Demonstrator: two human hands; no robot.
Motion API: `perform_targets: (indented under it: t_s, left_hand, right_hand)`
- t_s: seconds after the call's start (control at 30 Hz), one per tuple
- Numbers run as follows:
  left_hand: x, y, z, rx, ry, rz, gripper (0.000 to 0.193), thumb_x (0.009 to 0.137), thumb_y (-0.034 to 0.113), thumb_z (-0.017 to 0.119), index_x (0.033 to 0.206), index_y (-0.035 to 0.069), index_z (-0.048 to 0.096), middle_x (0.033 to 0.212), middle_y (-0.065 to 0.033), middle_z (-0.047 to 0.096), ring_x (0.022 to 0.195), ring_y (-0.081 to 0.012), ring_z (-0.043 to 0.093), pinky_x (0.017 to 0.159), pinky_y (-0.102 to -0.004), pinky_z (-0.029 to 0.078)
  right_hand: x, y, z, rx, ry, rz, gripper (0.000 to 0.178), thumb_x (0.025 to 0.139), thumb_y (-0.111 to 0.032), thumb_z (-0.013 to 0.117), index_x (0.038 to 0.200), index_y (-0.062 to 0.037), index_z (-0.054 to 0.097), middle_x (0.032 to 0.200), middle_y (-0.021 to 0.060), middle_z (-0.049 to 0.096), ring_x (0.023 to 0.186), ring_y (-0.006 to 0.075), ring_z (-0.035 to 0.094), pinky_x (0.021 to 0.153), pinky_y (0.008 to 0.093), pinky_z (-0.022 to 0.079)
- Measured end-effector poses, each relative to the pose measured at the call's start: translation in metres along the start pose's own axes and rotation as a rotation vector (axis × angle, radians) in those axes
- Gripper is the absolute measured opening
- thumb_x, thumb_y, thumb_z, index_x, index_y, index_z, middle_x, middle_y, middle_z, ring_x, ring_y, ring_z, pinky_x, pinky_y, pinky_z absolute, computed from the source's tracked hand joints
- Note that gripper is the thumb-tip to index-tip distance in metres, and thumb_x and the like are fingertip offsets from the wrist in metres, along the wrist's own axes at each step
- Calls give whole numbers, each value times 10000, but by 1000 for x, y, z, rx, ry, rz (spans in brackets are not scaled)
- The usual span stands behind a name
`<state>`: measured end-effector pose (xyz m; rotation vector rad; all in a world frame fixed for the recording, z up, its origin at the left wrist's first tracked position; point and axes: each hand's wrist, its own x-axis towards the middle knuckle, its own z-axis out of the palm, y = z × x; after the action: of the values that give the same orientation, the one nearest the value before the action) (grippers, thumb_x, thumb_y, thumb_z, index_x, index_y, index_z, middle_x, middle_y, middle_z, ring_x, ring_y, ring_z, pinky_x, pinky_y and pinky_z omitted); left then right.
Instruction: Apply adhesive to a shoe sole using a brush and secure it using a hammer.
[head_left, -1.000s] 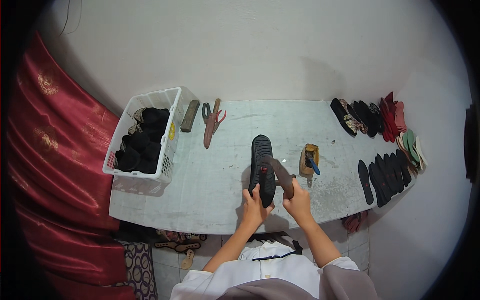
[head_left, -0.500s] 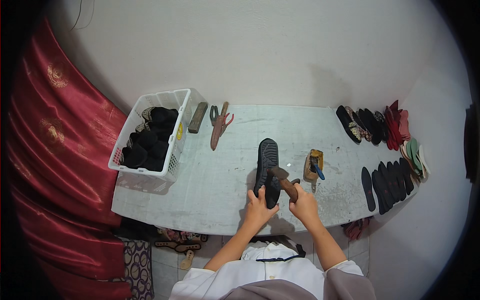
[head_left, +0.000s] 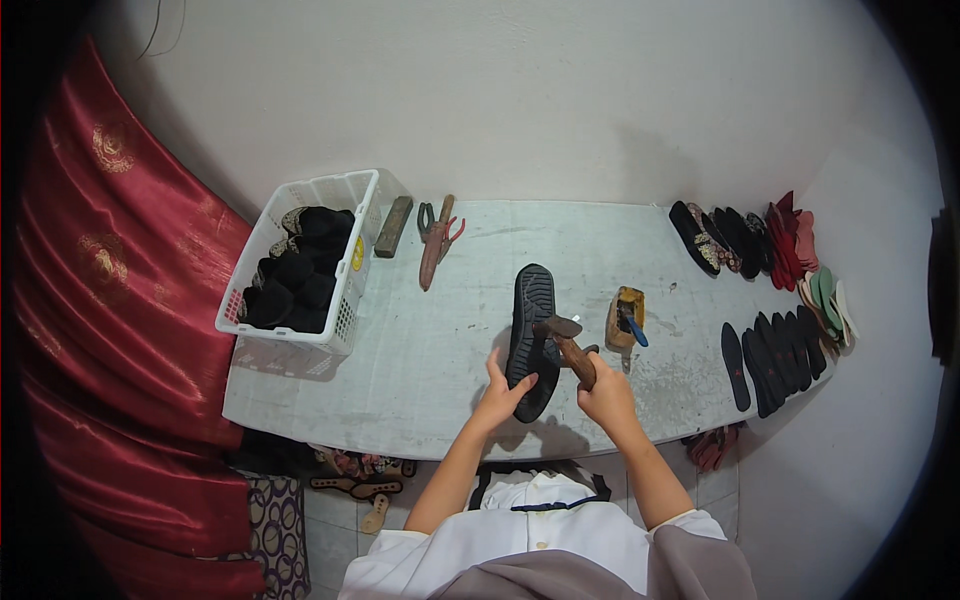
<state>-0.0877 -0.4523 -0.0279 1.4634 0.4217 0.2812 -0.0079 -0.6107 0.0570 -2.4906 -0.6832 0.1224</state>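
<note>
A black shoe is turned sole up in the middle of the table, its ridged tread showing. My left hand grips its near left side, the thumb lying across the sole and the fingers along the edge. In my right hand is a hammer, held by its wooden handle with the fingers wrapped round it. The dark hammer head lies over the right side of the sole; whether it touches the sole I cannot tell.
Left stands a white plastic basket of black shoes. Beside it lie a brown block and pliers. A small box with a blue-handled tool sits right of the shoe. Black insoles and shoe uppers line the right side.
My left hand has shifted left and up along the shoe, its grip now at the side rather than the near end. The hammer head has moved slightly up and nearer the sole's middle.
</note>
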Motion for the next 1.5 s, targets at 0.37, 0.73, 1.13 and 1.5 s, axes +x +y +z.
perform_targets:
  t_s: [0.37,0.73,1.13,1.5]
  left_hand:
    - [3,3,-1,28,-24,-94,562,806,398,635,1144,-10,446,1021,-133,584,947,-185,551,825,-295,430]
    - [4,-3,-5,86,-36,-87,638,792,476,612,1161,-16,441,1056,-181,586,1002,-239,560,860,-318,417]
    - [5,-10,-1,167,44,-19,550,826,424,575,1109,-36,471,987,-214,602,938,-283,589,818,-339,437]
    - [1,-3,11,229,152,-26,525,866,448,489,1052,-43,510,915,-246,607,896,-351,596,771,-379,446]
  right_hand:
    - [-15,-10,10,217,63,-46,328,659,-57,577,975,-90,499,669,228,582,678,426,573,609,487,452]
    - [-17,1,-6,66,-87,-146,282,652,-49,597,911,-92,495,617,196,563,623,404,570,552,465,445]
    - [-45,9,3,302,128,-85,266,665,-36,590,903,-75,480,611,208,555,614,406,568,529,455,436]
    - [-64,21,5,160,37,-47,275,638,-49,602,887,-89,492,612,187,565,609,397,572,542,446,449]
